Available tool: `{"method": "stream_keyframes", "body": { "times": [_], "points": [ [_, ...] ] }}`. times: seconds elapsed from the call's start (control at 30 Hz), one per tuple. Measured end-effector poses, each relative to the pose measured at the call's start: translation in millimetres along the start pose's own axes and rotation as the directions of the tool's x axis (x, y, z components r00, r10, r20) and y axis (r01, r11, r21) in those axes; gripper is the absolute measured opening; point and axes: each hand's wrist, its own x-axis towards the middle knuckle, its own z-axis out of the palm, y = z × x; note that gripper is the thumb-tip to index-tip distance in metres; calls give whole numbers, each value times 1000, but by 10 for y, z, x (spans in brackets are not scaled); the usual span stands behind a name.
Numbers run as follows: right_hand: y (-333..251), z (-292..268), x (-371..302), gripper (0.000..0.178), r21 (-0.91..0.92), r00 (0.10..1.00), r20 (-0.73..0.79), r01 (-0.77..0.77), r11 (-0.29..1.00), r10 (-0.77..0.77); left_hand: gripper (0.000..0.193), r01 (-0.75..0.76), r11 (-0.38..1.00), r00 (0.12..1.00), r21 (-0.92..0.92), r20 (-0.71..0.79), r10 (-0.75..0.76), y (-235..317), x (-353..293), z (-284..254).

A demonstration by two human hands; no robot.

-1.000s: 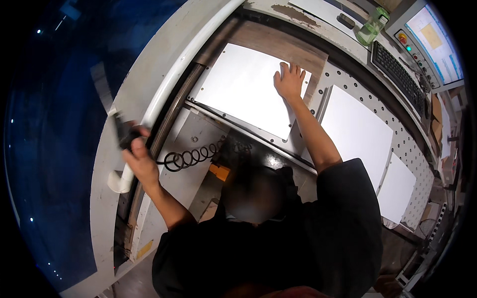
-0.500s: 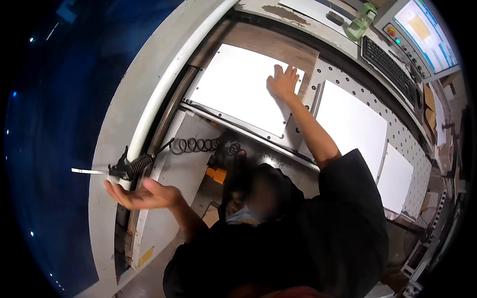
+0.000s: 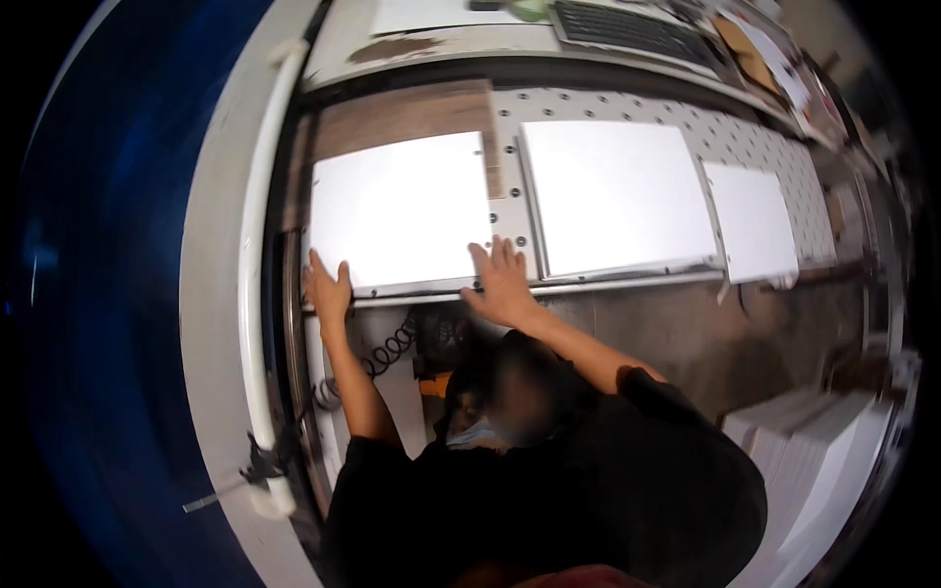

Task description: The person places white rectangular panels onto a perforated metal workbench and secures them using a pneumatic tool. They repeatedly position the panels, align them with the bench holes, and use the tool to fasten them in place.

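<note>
On the perforated surface (image 3: 745,147), a person presses both hands on a white panel (image 3: 402,211).
Left hand (image 3: 328,289) flat at its seven o'clock corner, right hand (image 3: 502,284), fingers spread, at five o'clock.

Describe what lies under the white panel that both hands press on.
Under the white panel, a brown board shows at its far edge. The left hand and right hand rest flat; everything beneath is covered.

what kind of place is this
Probably a workshop with a flatbed machine: white panels lie on a perforated bed, a keyboard sits behind, and both hands, left hand and right hand, press one panel.
</note>
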Motion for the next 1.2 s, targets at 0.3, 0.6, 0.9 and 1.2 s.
{"method": "stream_keyframes", "body": {
  "times": [0.3, 0.6, 0.9, 1.2],
  "points": [
    [228, -28, 144, 59, 819, 963, -180, 35, 572, 200, 73, 95, 982, 994, 165, -75, -84, 418, -10, -425],
    [389, -878, -537, 32, 907, 929, -298, 205, 368, 217, 63, 156, 948, 987, -278, 1, -162, 652, -393, -72],
    [1701, -1124, -1777, 19, 944, 671, -315, 149, 294, 671, 52, 4, 857, 979, -515, 179, 102, 2554, -1254, -20],
    [2462, -1192, -2209, 43, 898, 351, -158, 440, -13, 923, 78, -783, 588, 537, -203, 257, 804, 3815, -1837, 397]
  ]
}}
